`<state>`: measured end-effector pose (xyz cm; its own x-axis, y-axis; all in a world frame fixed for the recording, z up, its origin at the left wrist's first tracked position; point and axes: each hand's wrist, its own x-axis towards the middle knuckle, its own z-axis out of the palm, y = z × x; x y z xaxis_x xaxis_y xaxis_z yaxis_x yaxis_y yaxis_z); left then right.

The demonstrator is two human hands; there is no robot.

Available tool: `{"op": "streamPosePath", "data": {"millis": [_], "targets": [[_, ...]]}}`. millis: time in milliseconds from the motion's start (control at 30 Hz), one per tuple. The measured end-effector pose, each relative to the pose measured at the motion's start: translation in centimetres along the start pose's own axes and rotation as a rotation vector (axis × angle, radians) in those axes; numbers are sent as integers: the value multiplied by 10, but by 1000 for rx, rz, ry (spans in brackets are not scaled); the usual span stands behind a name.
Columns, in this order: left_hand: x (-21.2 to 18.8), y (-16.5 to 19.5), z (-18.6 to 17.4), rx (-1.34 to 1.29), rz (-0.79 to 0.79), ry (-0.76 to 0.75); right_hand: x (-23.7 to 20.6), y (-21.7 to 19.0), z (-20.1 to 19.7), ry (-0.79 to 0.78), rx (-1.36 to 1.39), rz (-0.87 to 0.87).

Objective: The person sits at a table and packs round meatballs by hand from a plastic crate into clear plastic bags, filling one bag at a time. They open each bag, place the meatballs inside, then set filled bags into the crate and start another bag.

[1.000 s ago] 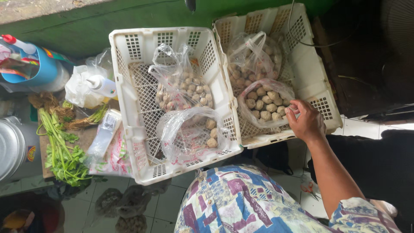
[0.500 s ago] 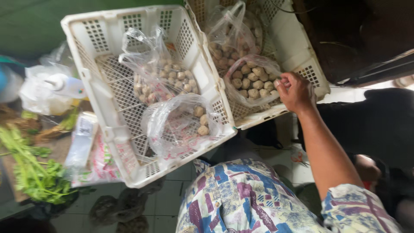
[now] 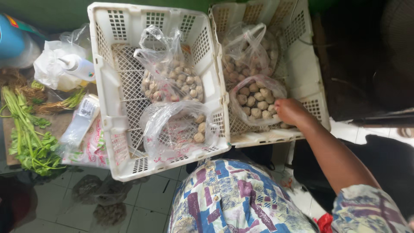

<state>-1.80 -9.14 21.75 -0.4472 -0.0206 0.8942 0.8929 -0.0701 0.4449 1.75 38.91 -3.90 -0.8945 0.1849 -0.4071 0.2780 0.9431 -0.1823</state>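
My right hand (image 3: 291,111) reaches into the right white plastic crate (image 3: 310,90) and its fingers rest against a clear bag of brownish balls (image 3: 255,100). Whether it grips the plastic is hidden. A second bag of balls (image 3: 246,51) lies behind that one. The left white crate (image 3: 108,82) holds a full bag of balls (image 3: 170,75) and a nearly empty clear bag (image 3: 181,129) with a few balls in it. My left hand is out of view. My patterned shirt (image 3: 233,198) fills the bottom of the frame.
Green leafy stalks (image 3: 28,133) lie on a board at the left. Near them are a white squeeze bottle (image 3: 79,67) on a white bag, flat plastic packets (image 3: 84,129) and a blue container (image 3: 10,41). Grey floor tiles (image 3: 142,203) lie below. Dark space is at the right.
The view has shifted, so the crates sit lower and more central. My right hand has slid from the crate's right side to the near bag of balls.
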Motion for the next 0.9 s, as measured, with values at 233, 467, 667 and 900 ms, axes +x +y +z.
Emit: {"op": "streamPosePath", "data": {"millis": [233, 467, 667, 900], "targets": [[-17, 3, 19, 140, 18, 45, 38, 19, -17, -192, -76, 189], [-59, -29, 30, 761, -800, -239, 40, -6, 7, 295, -152, -395], [-138, -102, 2, 808, -1062, -344, 47, -18, 7, 221, -316, -388], [-141, -94, 0, 783, -938, -354, -6, -119, 0, -370, 1231, -230]]}}
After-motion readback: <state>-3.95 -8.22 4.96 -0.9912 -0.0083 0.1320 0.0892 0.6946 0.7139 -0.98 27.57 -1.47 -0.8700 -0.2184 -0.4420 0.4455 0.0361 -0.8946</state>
